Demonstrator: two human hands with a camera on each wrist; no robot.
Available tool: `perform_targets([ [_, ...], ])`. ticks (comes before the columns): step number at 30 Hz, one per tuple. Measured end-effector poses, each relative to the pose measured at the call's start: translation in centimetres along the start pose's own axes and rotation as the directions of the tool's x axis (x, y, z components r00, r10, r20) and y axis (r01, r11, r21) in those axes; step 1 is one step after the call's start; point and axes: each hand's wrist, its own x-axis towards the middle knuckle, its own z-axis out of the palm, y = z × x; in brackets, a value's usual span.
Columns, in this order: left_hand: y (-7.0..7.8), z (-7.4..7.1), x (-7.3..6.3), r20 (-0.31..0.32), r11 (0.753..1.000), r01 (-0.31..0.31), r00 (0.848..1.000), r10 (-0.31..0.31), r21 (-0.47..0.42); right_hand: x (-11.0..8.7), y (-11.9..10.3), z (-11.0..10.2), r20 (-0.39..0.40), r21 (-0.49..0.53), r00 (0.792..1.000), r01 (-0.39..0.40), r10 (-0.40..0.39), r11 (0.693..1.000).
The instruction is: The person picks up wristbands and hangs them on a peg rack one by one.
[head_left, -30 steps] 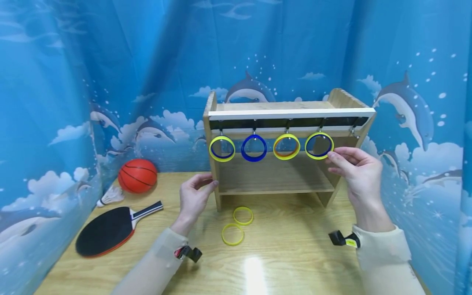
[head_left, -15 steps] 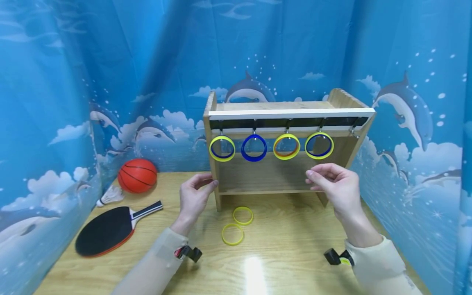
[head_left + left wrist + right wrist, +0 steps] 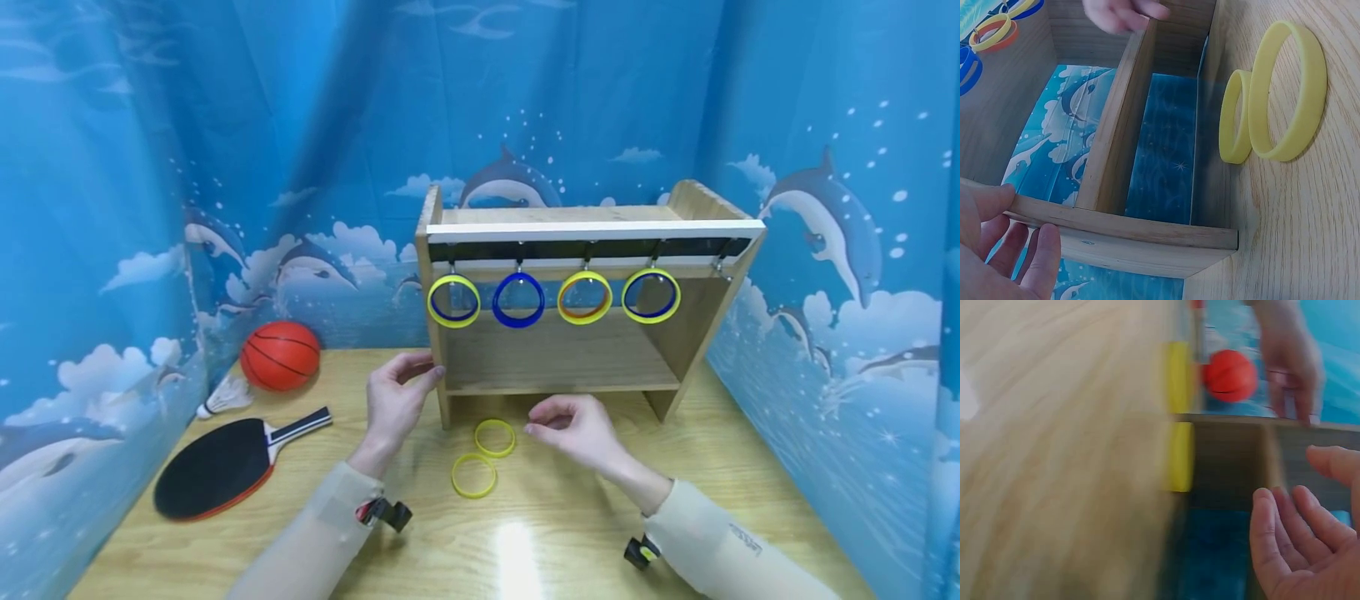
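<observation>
My left hand [image 3: 397, 402] grips the left side panel of a small wooden shelf [image 3: 555, 354], thumb at its front edge and fingers along the outer face. My right hand [image 3: 576, 427], thumb and fingers parted around nothing, hovers in front of the shelf's lower edge. Just left of it on the table lie two yellow wristbands, the farther one [image 3: 512, 440] close to the nearer one [image 3: 492, 485]. From hooks under the shelf's white front rail hang a yellow-and-blue band [image 3: 475, 310], a blue band [image 3: 518, 322], a yellow-and-orange band [image 3: 585, 319] and another yellow-and-blue band [image 3: 651, 318].
A hook [image 3: 722, 265] at the rail's right end bears no band. On the left of the wooden table [image 3: 585, 542] are a red ball [image 3: 281, 357], a shuttlecock [image 3: 227, 397] and a black table tennis bat [image 3: 213, 471]. A blue dolphin-print curtain [image 3: 337, 125] surrounds the table.
My right hand has left the rightmost hanging band and moved down and left toward the two yellow wristbands on the table. My left hand stays at the shelf's side panel.
</observation>
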Motion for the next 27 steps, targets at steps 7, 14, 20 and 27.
perform_targets([
  [7, 0.0, -0.1, 0.0, 0.005, 1.0, -0.007, 1.0, 0.007, -0.001, 1.2, 1.7, 2.2, 0.144, -0.152, 0.989, -0.003, 0.025, 0.988],
  [14, 0.2, 0.0, 0.0, 0.012, 1.0, -0.014, 1.0, 0.014, -0.009, 1.6, 2.1, 3.5, 0.137, -0.22, 0.99, 0.011, 0.02, 0.975],
  [20, 0.2, -0.1, 0.0, 0.008, 1.0, -0.016, 1.0, 0.016, -0.016, 3.4, 6.8, 4.3, 0.105, -0.295, 0.991, 0.116, -0.088, 0.948],
  [27, 0.2, -0.1, 0.0, 0.01, 1.0, -0.006, 1.0, 0.006, -0.001, 5.1, 10.0, 5.4, 0.069, -0.398, 0.994, 0.1, -0.079, 0.912],
])
